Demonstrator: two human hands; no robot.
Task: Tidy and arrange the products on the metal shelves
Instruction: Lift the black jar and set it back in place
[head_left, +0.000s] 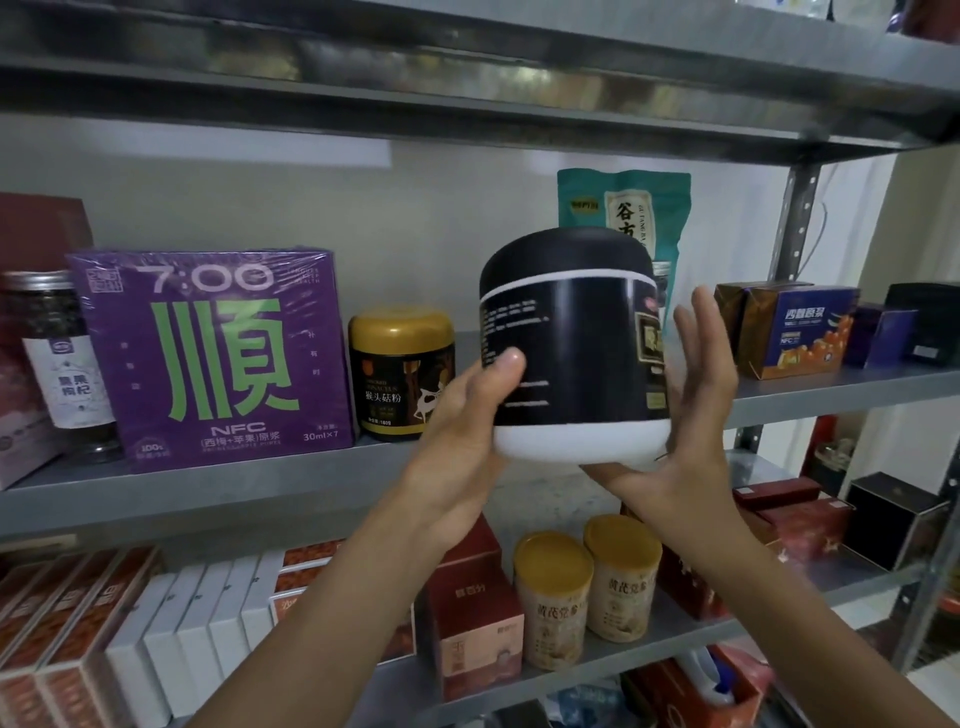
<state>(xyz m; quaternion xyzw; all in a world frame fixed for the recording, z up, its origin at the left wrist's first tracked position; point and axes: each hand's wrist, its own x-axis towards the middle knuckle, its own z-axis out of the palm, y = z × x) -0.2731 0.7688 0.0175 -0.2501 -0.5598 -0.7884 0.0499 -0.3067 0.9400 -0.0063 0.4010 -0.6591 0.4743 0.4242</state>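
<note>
A large jar (574, 348) with a black lid, black label and white base is held up in front of the middle metal shelf (208, 488). My left hand (467, 431) grips its left side, thumb pressed on the label. My right hand (696, 415) cups the jar's bottom right, fingers spread upward along its side. The jar tilts slightly and hangs above the shelf edge, not resting on it.
On the same shelf stand a purple box (218, 358), a small gold-lidded jar (402, 374), a teal pouch (631, 213) behind the held jar, and an orange-blue carton (800, 332). Below are two tan canisters (589, 587) and rows of boxes (156, 649).
</note>
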